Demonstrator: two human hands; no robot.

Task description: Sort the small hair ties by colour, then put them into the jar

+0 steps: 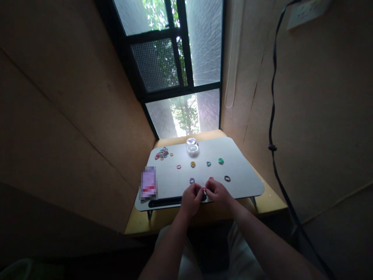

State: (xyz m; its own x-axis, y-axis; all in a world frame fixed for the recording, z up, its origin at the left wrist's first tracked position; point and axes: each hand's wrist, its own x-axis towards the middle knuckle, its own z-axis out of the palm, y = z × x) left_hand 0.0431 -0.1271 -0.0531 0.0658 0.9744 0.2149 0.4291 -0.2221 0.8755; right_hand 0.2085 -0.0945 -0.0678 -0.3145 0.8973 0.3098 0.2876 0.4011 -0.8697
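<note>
My left hand (191, 198) and my right hand (218, 191) meet over the front edge of a white lap table (241, 171), fingers pinched. Between the fingertips runs a small red hair tie (203, 188), gripped from both sides. Just beyond my right fingers lies another red hair tie (211, 178), partly hidden. A purple hair tie (192, 180) sits past my left hand, and a dark one (227, 178) lies to the right. Farther back are pink (178, 167), yellow (192, 164), blue (208, 163) and green hair ties (220, 161), some in small clusters.
A mixed pile of hair ties (162, 153) lies at the back left. An open clear round container (192, 149) stands at the back middle. At the left edge is a pixelated purple object (148, 182). A black slot (164, 202) lines the front; a dark cord (273, 116) hangs at right.
</note>
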